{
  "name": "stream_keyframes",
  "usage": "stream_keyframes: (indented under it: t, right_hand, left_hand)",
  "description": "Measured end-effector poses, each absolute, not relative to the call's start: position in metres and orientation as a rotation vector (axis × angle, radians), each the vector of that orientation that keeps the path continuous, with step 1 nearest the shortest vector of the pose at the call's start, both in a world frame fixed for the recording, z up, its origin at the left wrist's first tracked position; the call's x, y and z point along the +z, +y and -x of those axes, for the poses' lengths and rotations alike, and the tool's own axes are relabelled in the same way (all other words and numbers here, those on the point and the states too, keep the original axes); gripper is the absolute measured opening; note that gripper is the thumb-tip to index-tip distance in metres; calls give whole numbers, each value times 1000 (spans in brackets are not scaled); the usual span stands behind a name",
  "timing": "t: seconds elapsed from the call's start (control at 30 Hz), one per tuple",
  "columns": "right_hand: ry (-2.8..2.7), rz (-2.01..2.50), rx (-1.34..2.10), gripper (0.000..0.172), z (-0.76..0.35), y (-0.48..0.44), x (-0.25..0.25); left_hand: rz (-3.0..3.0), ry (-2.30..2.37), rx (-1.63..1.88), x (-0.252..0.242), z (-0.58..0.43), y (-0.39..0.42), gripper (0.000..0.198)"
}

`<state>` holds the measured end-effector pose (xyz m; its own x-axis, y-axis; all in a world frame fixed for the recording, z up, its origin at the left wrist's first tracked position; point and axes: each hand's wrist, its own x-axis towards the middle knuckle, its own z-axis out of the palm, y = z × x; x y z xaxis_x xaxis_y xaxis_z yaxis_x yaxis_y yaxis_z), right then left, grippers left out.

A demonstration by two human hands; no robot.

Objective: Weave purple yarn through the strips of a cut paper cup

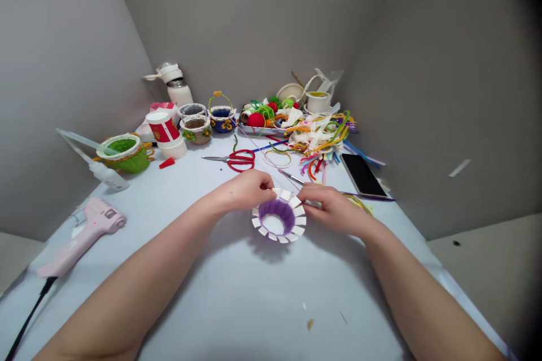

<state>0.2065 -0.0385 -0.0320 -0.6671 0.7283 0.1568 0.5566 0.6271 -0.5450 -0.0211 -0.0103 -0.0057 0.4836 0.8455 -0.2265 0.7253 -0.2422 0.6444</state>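
Observation:
In the middle of the table is a paper cup with its wall cut into strips that flare outward at the top. Purple yarn lines the inside, and the round white bottom shows. My left hand pinches the far left part of its rim, fingers closed. At the right side of the rim, my right hand has curled fingers closed on the flared strips. A thin purple strand runs from beyond the cup toward the back. Just past my hands lie red-handled scissors and a pen-like tool.
On the left are a pink glue gun, a white glue bottle and a green basket. Stacked paper cups, small baskets and a bottle stand behind. Yarn scraps and a phone lie back right.

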Motion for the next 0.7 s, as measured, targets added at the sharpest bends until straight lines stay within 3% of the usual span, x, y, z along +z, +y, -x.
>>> stream_keyframes:
  t: [0.7]
  right_hand:
    - [-2407,1031,694,16,-195,-39,-40]
  left_hand:
    - [-1969,1179,270,-5,25,-11,26]
